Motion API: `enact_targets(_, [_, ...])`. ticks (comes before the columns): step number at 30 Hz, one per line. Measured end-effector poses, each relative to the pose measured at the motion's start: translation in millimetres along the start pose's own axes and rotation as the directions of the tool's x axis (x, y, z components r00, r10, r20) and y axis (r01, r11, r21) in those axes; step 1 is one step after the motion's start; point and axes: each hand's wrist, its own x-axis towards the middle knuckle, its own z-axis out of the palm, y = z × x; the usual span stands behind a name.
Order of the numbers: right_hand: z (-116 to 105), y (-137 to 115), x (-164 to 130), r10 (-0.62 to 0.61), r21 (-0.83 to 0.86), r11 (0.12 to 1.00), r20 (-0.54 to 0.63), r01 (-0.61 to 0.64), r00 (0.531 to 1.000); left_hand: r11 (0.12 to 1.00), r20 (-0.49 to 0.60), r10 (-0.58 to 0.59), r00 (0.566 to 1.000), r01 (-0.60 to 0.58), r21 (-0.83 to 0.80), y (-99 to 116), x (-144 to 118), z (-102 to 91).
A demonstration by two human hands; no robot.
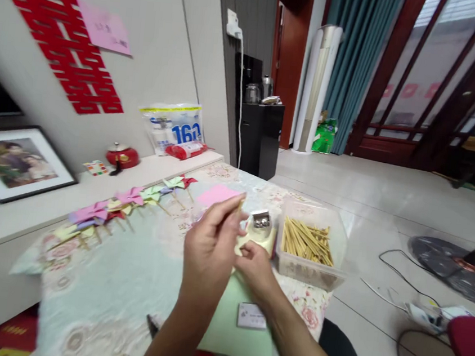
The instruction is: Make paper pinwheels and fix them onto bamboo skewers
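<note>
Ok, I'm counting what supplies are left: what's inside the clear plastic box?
The clear plastic box holds a heap of overlapping thin tan sticks. Those on top cover whatever lies beneath, so their full number can't be seen.

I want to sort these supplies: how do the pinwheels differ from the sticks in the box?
The pinwheels show several colours; the sticks are plain yellowish brown. The pinwheels lie in a row on the tablecloth; the sticks are heaped in a clear box. Both seem to include similar thin sticks.
</note>
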Motion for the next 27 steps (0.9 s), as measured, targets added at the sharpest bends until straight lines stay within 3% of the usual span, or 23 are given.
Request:
enact_targets(2, [-0.4, -3.2, -1.0, 0.017, 0.097, 0.995, -0.017, -0.016, 1.000, 0.930, -0.080, -0.307, 0.948, 0.281, -0.236, -15.0, -19.1, -30.8])
enact_targets(4, [-1.6, -7.9, -2.1, 0.040, 0.199, 0.980, -0.067, -0.026, 0.997, 0.801, -0.118, -0.517, 0.848, 0.430, -0.417, -33.3, -35.6, -51.0])
enact_targets(6, [-3.3, -12.9, -3.1, 0.068, 0.264, 0.963, -0.039, -0.056, 0.997, 0.706, -0.123, -0.624, 0.771, 0.491, -0.510, -49.1, -47.1, -61.3])
enact_targets(8, [-5.1, -17.0, -4.4, 0.077, 0.306, 0.949, -0.008, -0.071, 0.997, 0.635, -0.093, -0.671, 0.736, 0.505, -0.585, -59.4, -53.9, -64.8])
enact_targets(12, [-7.9, -20.5, -7.7, 0.069, 0.319, 0.945, 0.040, -0.078, 0.997, 0.583, -0.048, -0.687, 0.725, 0.511, -0.631, -67.6, -60.2, -65.3])
enact_targets(17, [-5.5, -19.5, -15.4, -0.040, 0.201, 0.980, 0.219, -0.005, 0.975, 0.563, 0.005, -0.687, 0.727, 0.536, -0.629, -68.8, -64.1, -65.2])
enact_targets(22, [5.0, -20.6, -27.8, -0.209, -0.095, 0.961, 0.358, 0.259, 0.910, 0.567, 0.016, -0.713, 0.701, 0.590, -0.574, -62.6, -67.3, -65.1])
enact_targets(27, [15.9, -31.1, -36.8, -0.419, -0.270, 0.765, 0.479, 0.584, 0.771, 0.549, 0.073, -0.710, 0.700, 0.616, -0.565, -58.7, -73.1, -66.7])
